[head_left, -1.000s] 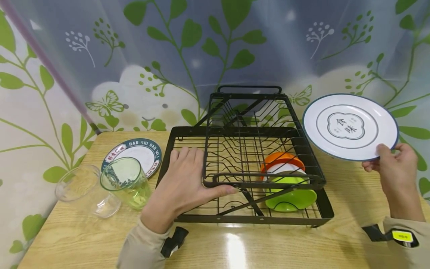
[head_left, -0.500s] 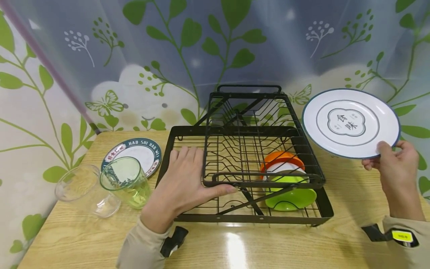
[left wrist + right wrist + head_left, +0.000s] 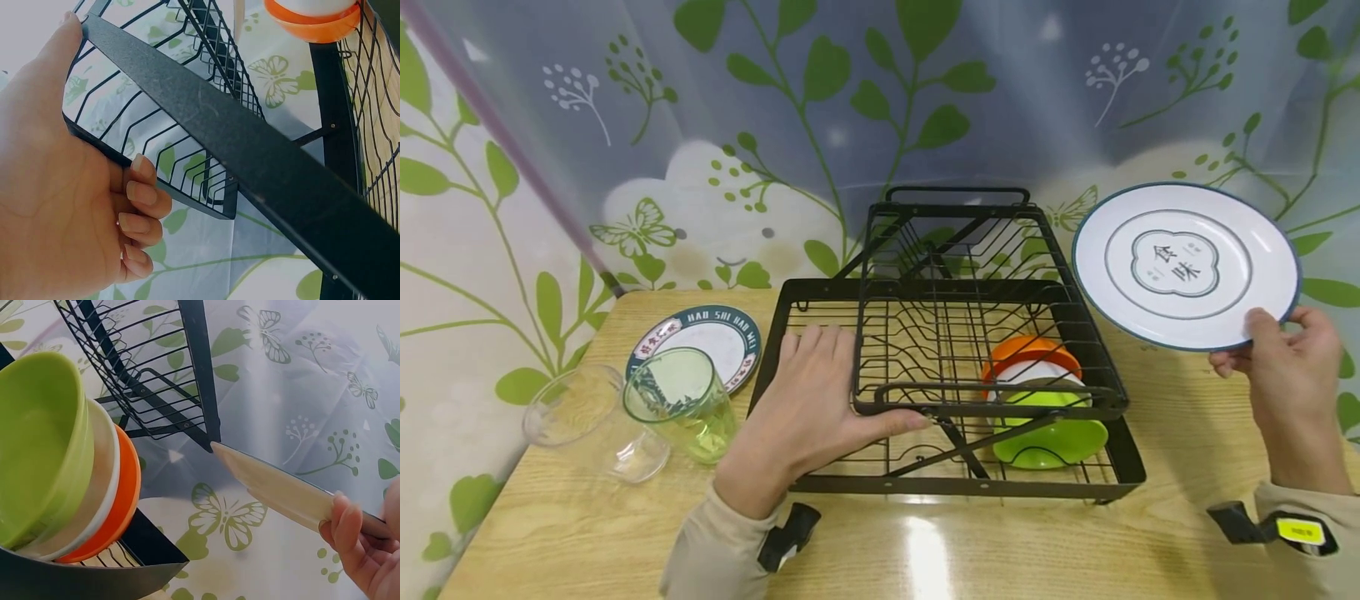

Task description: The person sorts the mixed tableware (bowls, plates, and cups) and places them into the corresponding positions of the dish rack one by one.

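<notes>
A black two-tier dish rack [image 3: 992,487] stands on the table, its upper tier tilted. My left hand [image 3: 812,417] grips the upper tier's near left corner, thumb along the front bar; in the left wrist view its fingers [image 3: 142,194] are curled beside the side rail. My right hand [image 3: 1292,375] pinches the near right rim of a white plate [image 3: 1187,317] with a blue edge, thumb on top and fingers beneath. The plate is in the air, right of the upper tier. Orange [image 3: 130,481], white [image 3: 107,469] and green [image 3: 44,450] bowls lean together in the lower tier's right side.
Left of the rack, a green-rimmed plate [image 3: 718,350] lies on the wooden table [image 3: 1000,558]. A green tinted glass [image 3: 707,425] stands before it, partly covering it. Beside that is a clear footed glass [image 3: 576,408]. A patterned curtain [image 3: 775,125] hangs behind the table.
The white plate in my right hand has risen slightly and turned a little. My left hand and the rack have stayed in place.
</notes>
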A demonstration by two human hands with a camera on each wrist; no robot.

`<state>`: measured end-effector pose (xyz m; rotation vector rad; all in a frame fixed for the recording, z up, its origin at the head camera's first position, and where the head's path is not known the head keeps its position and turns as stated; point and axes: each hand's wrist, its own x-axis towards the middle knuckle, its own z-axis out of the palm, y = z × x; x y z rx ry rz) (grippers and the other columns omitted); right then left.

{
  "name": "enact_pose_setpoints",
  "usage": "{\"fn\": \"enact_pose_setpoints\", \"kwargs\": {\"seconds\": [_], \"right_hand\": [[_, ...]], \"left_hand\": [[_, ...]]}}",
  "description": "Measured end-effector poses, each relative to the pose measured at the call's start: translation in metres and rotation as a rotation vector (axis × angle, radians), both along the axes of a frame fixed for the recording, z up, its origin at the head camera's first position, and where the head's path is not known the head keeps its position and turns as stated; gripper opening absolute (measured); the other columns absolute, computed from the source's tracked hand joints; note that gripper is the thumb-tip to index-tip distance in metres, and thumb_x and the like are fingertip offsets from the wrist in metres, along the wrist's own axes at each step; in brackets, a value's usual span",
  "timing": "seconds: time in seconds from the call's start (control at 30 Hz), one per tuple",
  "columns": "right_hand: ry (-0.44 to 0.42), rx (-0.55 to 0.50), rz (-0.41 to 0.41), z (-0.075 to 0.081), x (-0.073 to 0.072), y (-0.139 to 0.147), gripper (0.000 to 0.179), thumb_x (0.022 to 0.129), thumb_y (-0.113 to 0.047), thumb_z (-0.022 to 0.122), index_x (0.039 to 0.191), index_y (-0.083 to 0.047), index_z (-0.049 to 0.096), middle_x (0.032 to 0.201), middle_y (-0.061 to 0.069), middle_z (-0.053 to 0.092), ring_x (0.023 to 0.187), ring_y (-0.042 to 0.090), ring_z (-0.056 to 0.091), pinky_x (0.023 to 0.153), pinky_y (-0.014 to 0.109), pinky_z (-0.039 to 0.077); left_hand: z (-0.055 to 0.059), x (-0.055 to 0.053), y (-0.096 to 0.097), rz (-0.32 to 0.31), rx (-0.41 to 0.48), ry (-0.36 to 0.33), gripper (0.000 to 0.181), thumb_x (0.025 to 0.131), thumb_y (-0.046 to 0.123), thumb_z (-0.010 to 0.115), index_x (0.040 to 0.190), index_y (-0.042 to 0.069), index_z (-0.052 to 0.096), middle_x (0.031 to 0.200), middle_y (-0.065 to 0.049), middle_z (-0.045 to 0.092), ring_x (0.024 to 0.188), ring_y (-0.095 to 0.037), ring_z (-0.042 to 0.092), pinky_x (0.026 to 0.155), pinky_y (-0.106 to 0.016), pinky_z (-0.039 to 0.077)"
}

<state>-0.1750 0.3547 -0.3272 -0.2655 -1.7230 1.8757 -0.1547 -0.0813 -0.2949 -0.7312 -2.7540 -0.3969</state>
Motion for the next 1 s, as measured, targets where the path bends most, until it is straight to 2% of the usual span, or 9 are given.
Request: {"fn": "enact_pose_setpoints", "kwargs": {"seconds": [0.23, 0.4, 0.6, 0.8, 0.9, 1.0], "right_hand": [[0.006, 0.006, -0.018, 0.002, 0.001, -0.004, 0.01, 0.099, -0.004, 0.044, 0.108, -0.006, 0.04, 0.065, 0.001, 0.067, 0.036, 0.013, 0.054, 0.035, 0.019, 0.043], [0.033, -0.028, -0.008, 0.004, 0.002, -0.005, 0.01, 0.098, -0.002, 0.044, 0.107, -0.004, 0.04, 0.064, 0.003, 0.066, 0.034, 0.014, 0.054, 0.035, 0.02, 0.043], [0.099, -0.081, 0.06, 0.006, 0.005, -0.005, 0.009, 0.098, 0.0, 0.044, 0.107, -0.001, 0.04, 0.066, 0.007, 0.068, 0.035, 0.015, 0.054, 0.035, 0.021, 0.043], [0.169, -0.156, 0.152, 0.011, 0.007, -0.006, 0.01, 0.098, 0.0, 0.048, 0.104, 0.004, 0.04, 0.071, 0.011, 0.069, 0.036, 0.017, 0.054, 0.035, 0.022, 0.041], [0.184, -0.157, 0.167, 0.013, 0.007, -0.008, 0.011, 0.098, 0.0, 0.048, 0.105, 0.005, 0.041, 0.073, 0.012, 0.069, 0.037, 0.017, 0.054, 0.034, 0.022, 0.04], [0.191, -0.169, 0.164, 0.014, 0.008, -0.01, 0.011, 0.097, 0.001, 0.047, 0.105, 0.005, 0.04, 0.073, 0.012, 0.069, 0.036, 0.017, 0.054, 0.033, 0.022, 0.039]], "left_hand": [[0.0, 0.0, 0.0, -0.006, 0.003, -0.01, 0.098, 0.063, 0.097, 0.008, 0.088, 0.009, 0.044, 0.081, -0.004, 0.042, 0.078, -0.023, 0.039, 0.076, -0.036, 0.03], [0.0, 0.0, 0.0, -0.006, 0.003, -0.009, 0.098, 0.063, 0.097, 0.008, 0.088, 0.01, 0.043, 0.081, -0.004, 0.042, 0.078, -0.022, 0.039, 0.075, -0.035, 0.03], [0.0, 0.0, 0.0, -0.004, 0.005, -0.019, 0.098, 0.063, 0.098, 0.009, 0.089, 0.009, 0.044, 0.082, -0.004, 0.042, 0.078, -0.022, 0.039, 0.076, -0.035, 0.031], [-0.001, 0.0, -0.001, 0.001, 0.011, -0.046, 0.104, 0.064, 0.098, 0.014, 0.098, 0.006, 0.048, 0.091, -0.007, 0.049, 0.088, -0.025, 0.045, 0.083, -0.04, 0.036], [-0.001, -0.001, -0.001, 0.006, 0.015, -0.068, 0.105, 0.066, 0.097, 0.02, 0.104, 0.004, 0.05, 0.098, -0.01, 0.051, 0.094, -0.027, 0.047, 0.091, -0.046, 0.038], [-0.001, 0.0, -0.001, 0.008, 0.019, -0.074, 0.106, 0.066, 0.097, 0.021, 0.106, 0.003, 0.05, 0.1, -0.011, 0.052, 0.097, -0.028, 0.048, 0.094, -0.049, 0.037]]}}
